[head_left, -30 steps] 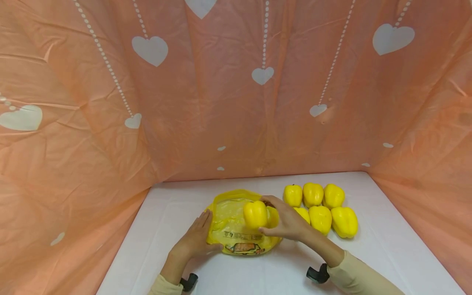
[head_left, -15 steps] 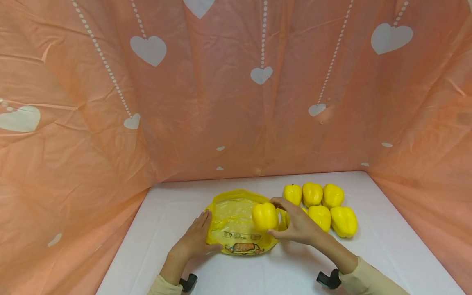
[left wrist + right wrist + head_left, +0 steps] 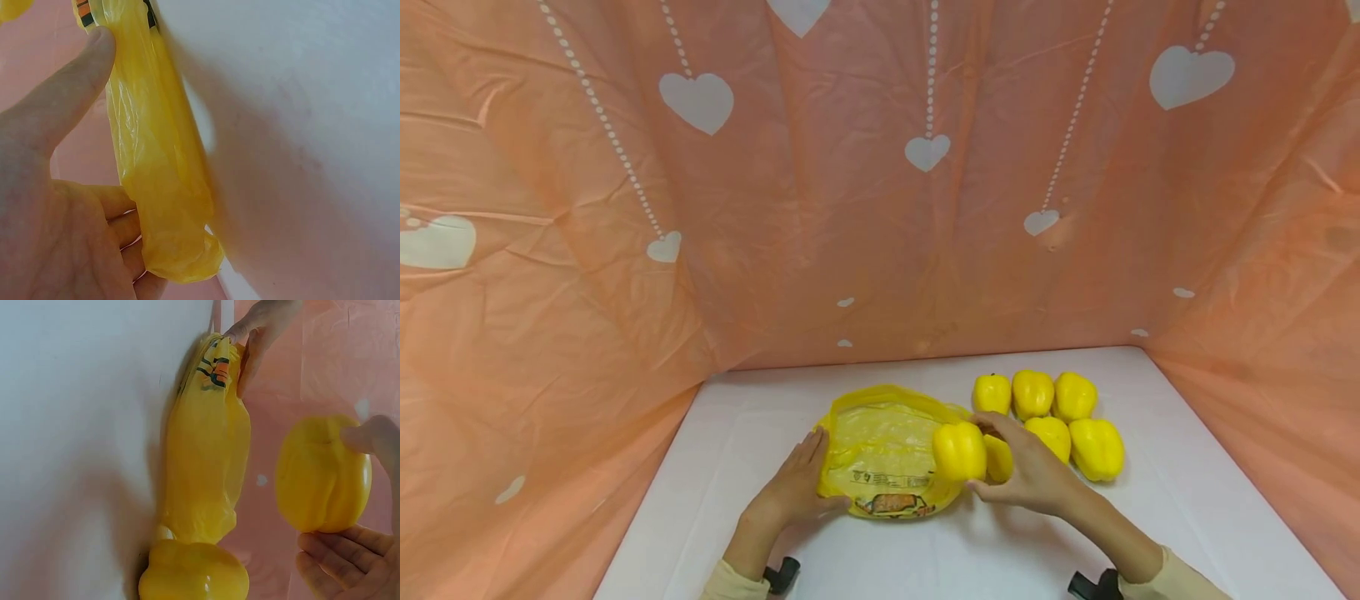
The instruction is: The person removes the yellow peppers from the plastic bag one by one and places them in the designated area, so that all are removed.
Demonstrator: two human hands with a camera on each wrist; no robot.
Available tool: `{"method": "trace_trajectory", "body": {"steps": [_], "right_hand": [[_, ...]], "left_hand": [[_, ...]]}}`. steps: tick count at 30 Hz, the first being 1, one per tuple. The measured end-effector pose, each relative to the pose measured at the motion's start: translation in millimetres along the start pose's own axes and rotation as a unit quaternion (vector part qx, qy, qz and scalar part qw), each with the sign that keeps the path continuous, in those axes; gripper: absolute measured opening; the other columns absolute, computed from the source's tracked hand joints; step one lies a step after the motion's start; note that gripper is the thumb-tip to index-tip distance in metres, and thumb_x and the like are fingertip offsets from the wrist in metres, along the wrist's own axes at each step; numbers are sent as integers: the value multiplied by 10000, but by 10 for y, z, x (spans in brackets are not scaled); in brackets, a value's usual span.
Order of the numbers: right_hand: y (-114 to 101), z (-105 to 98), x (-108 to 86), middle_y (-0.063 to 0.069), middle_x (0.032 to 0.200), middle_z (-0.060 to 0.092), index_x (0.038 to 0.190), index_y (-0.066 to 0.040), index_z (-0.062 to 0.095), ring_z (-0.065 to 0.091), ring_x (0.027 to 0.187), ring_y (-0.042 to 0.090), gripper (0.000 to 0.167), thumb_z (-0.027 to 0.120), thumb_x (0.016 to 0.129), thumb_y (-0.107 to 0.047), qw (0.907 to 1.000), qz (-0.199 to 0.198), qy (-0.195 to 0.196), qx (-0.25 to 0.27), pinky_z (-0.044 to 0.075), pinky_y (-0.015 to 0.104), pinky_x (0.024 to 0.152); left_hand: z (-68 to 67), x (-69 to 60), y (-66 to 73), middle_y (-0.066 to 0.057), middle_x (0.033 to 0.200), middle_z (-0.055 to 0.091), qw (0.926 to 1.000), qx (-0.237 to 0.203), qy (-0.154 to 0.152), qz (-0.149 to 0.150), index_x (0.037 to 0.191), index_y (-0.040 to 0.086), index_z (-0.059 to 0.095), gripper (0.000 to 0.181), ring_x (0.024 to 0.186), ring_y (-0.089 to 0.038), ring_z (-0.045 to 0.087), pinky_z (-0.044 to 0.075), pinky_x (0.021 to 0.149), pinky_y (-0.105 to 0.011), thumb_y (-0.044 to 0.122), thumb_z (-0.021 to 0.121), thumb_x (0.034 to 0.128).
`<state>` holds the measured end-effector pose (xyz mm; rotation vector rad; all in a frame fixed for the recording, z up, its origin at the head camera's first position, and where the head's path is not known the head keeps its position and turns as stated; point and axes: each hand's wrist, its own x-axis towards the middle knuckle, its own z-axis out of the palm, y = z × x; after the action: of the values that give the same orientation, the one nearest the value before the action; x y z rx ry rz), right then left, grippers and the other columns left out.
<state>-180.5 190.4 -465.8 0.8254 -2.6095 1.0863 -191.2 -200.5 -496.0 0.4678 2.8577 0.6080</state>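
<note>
My right hand (image 3: 1037, 471) grips a yellow bell pepper (image 3: 959, 452) between thumb and fingers, above the right edge of a yellow plastic bag (image 3: 880, 446). In the right wrist view this pepper (image 3: 322, 472) is raised off the table, apart from the bag. The bag lies with its mouth spread wide, a printed picture at its front. My left hand (image 3: 793, 483) touches the bag's left side with fairly straight fingers; in the left wrist view the thumb (image 3: 81, 81) rests along its edge. Another bell pepper (image 3: 998, 459) shows partly behind my right hand.
Several yellow bell peppers (image 3: 1033, 394) stand in two rows on the white table (image 3: 1157, 467), right of the bag. Orange sheeting with white hearts (image 3: 925, 250) walls the table at the back and sides.
My right hand has moved right and slightly nearer with the bell pepper, from over the bag's middle to its right edge. The left hand has stayed at the bag's left side.
</note>
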Motion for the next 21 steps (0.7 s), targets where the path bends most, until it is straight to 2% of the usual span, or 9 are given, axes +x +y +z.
{"method": "trace_trajectory", "body": {"steps": [8, 15, 19, 21], "right_hand": [[44, -78, -157, -95, 1313, 661, 1406, -196, 551, 663, 1217, 156, 785, 980, 749, -243, 10000, 22, -28, -32, 605, 492, 1044], [83, -113, -288, -77, 1311, 666, 1399, -150, 563, 671, 1187, 175, 768, 974, 774, -327, 9998, -48, -89, -184, 634, 474, 973], [101, -129, -357, -101, 1287, 672, 1387, -166, 564, 676, 1143, 150, 772, 981, 766, -354, 9996, -35, -184, -222, 645, 457, 924], [118, -134, -393, -118, 1280, 665, 1380, -170, 558, 667, 1133, 127, 775, 983, 762, -364, 9994, -3, -265, -242, 642, 452, 940]], "left_hand": [[-4, 2, 1, -306, 1747, 166, 10000, -34, 0, -15, 1647, -134, 207, 1193, 1634, -433, 169, 172, 1344, -560, 469, 887, 873], [-28, -2, 17, -316, 1742, 170, 10000, -57, 26, 25, 1638, -148, 215, 1182, 1631, -444, 172, 175, 1341, -566, 452, 889, 875], [-40, -5, 28, -313, 1745, 163, 10000, -93, 6, -13, 1641, -143, 210, 1180, 1632, -443, 166, 174, 1341, -569, 450, 887, 877], [-43, -7, 33, -309, 1747, 161, 9999, -104, -6, -32, 1644, -139, 210, 1178, 1633, -441, 164, 173, 1341, -569, 450, 885, 880]]}}
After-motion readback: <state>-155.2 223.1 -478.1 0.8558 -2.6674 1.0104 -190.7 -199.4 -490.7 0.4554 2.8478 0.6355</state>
